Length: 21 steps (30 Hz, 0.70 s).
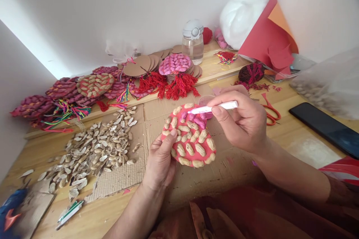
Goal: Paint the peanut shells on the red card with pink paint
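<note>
My left hand [162,158] grips the left edge of a red disc covered with peanut shells [193,138], thumb on top and fingers underneath. Most shells on it are plain tan; several near the upper right edge are coloured purple-pink. In my right hand [242,119] is a white marker pen [214,107], pinched between thumb and fingers. Its pink tip points left and meets the purple shells, or hovers just over them. Behind the pen, a small clear round lid or dish [206,100] is partly hidden by my right hand.
Loose peanut shells [103,145] lie on cardboard [117,183] to the left, near a blue glue gun [12,207]. Finished discs with tassels [175,63] and a water bottle [193,43] line the back. Red scissors [272,114], yarn [251,73] and a phone [325,129] sit right.
</note>
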Each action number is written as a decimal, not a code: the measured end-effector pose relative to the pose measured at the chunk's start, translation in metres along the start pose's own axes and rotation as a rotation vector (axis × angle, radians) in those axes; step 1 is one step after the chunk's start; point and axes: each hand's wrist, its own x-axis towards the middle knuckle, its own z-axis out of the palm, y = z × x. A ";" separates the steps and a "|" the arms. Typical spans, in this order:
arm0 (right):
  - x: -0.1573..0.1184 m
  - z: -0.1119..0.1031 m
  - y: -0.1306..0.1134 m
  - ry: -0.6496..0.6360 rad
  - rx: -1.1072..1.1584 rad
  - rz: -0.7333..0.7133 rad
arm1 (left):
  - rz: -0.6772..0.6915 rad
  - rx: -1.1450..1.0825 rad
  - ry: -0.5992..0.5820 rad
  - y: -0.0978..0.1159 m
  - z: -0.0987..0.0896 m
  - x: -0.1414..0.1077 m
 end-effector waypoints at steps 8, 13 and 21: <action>0.000 -0.001 0.001 0.009 -0.010 -0.001 | 0.004 0.024 0.005 0.000 0.000 0.002; 0.000 0.000 0.001 -0.002 -0.008 0.005 | -0.002 0.019 0.010 0.000 0.001 0.000; 0.000 -0.001 0.001 0.000 -0.009 0.008 | 0.006 0.017 0.009 -0.002 -0.001 0.003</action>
